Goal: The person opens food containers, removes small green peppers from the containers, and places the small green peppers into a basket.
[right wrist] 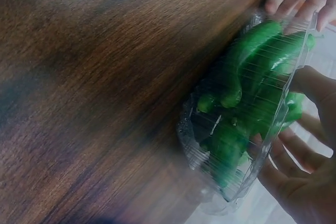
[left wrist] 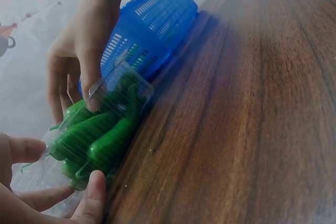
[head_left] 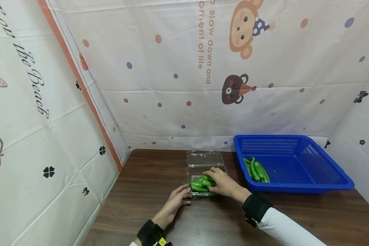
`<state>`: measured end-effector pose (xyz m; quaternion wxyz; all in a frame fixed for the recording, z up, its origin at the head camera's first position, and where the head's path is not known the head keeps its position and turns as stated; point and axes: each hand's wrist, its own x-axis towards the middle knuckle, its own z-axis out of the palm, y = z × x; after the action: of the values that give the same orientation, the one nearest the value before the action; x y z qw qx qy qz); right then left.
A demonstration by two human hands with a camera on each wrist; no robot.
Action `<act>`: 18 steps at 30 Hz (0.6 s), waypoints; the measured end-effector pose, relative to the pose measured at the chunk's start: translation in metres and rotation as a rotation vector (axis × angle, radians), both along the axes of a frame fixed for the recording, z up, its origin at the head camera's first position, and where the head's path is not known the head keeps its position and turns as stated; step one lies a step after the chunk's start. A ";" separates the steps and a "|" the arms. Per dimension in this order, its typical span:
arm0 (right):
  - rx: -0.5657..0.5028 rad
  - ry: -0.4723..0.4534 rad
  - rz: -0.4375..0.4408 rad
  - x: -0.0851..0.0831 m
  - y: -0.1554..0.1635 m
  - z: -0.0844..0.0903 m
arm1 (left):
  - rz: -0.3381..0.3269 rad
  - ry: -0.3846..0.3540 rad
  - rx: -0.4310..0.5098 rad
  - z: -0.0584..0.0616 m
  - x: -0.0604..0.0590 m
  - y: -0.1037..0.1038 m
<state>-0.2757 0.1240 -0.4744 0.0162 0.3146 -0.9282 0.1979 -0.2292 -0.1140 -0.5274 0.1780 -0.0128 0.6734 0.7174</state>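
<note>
A clear plastic clamshell box (head_left: 194,172) stands on the table with its lid (head_left: 204,158) folded back. Several long green peppers (head_left: 198,188) lie in its near part, and their shapes show through the ribbed wall in both wrist views. My left hand (head_left: 175,201) holds the box's left end, thumb on the near side and fingers round the corner. From above, my right hand (head_left: 222,181) reaches into the right end, its thumb and fingers bent round a green pepper (left wrist: 76,109) there. The fingers partly hide that pepper.
A blue plastic basket (head_left: 301,187) sits to the right of the box, with a few more green peppers (head_left: 259,172) in its left corner. The brown wooden table (head_left: 135,191) meets printed white cloth (head_left: 160,71) at the back and sides.
</note>
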 end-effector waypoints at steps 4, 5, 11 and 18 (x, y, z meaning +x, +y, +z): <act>-0.022 0.028 -0.019 0.001 -0.001 0.001 | -0.003 -0.002 -0.006 -0.001 0.000 0.001; -0.028 0.037 -0.022 0.001 -0.001 0.002 | -0.003 -0.002 -0.005 -0.001 0.000 0.001; -0.072 0.061 -0.045 0.001 -0.002 0.007 | 0.001 0.013 -0.003 -0.001 -0.002 0.001; -0.076 0.052 -0.058 0.003 -0.003 0.017 | -0.001 0.002 -0.006 -0.001 -0.001 0.000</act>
<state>-0.2723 0.1212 -0.4575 0.0580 0.2919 -0.9280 0.2244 -0.2306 -0.1136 -0.5288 0.1776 -0.0120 0.6757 0.7153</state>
